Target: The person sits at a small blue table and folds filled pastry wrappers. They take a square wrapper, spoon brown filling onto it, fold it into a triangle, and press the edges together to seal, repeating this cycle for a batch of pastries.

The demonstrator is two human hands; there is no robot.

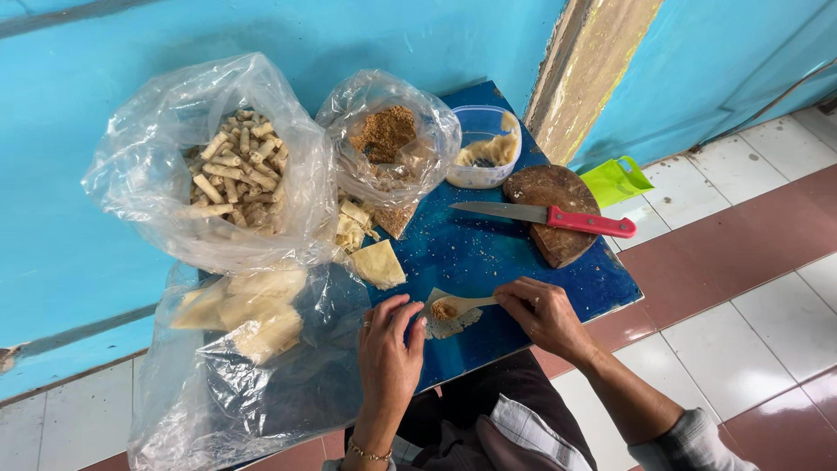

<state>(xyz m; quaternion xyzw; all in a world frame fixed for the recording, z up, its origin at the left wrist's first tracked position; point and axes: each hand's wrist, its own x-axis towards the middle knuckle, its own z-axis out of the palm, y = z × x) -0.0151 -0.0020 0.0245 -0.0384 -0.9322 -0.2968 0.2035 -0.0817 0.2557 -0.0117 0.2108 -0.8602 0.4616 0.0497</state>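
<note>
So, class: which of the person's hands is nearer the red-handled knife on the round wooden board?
Right hand, just below the red-handled knife; left hand sits lower and further left.

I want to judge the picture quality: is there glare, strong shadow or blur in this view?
Head view: soft, even light; white glare on the clear plastic bag of rolled snacks and on the glossy floor tiles; only faint shadows under both hands; the red-handled knife is sharp; straight edges bend near the frame border.
</note>
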